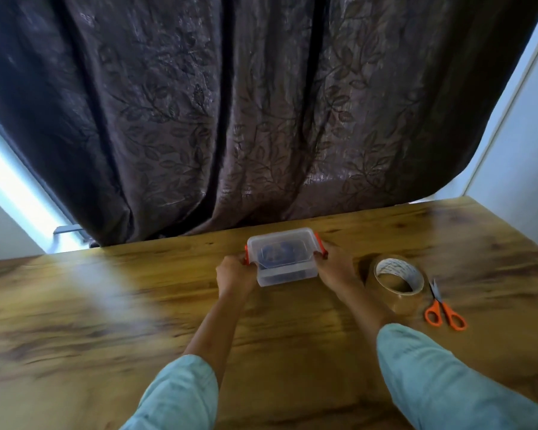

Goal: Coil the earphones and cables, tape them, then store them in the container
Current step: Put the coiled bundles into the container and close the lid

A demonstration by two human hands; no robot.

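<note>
Head view: my big brown wooden desk (106, 305) fills the bottom, under a dark leafy curtain (230, 119). The small clear plastic box with orange clips (284, 259) sits at the far middle, lid on, something dark blue inside. My left hand (235, 273) grips its left end and my right hand (334, 268) grips its right end. It looks light, stiff and a bit slippery, so I think the ends by the clips are best to hold.

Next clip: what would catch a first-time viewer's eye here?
A clear lidded container with orange clips, mid-table, held at its ends by the left hand and right hand. Right of it sit a roll of brown tape and orange-handled scissors; a dark leaf-patterned curtain hangs behind.
</note>
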